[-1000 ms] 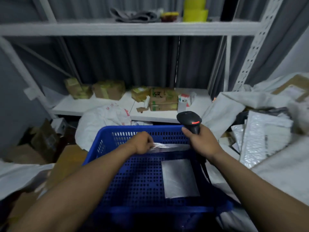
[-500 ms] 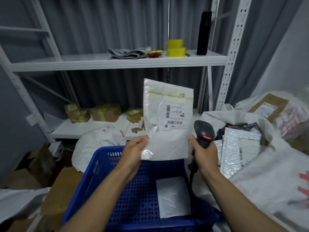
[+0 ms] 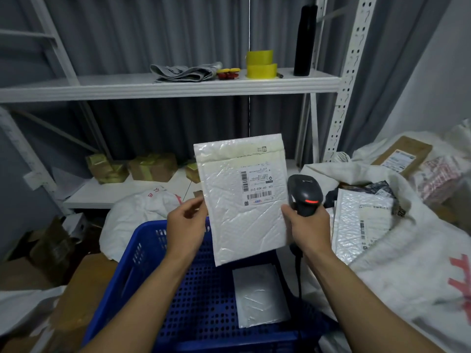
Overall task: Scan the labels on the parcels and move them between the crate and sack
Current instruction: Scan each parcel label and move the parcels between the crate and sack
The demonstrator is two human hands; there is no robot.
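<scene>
above the blue crate (image 3: 142, 256), the left hand (image 3: 187, 226) is pinching a white padded parcel (image 3: 244, 197) upright, label facing the viewer; just right, the right hand (image 3: 307, 225) is gripping a scanner (image 3: 304, 193), touching the parcel's edge.

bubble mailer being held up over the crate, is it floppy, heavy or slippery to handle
Probably light and fairly stiff: the bubble mailer stands upright without sagging while the left hand pinches its left edge. Its glossy, wrinkled plastic skin likely makes it somewhat slippery. It looks flat, so unlikely to roll.
</scene>
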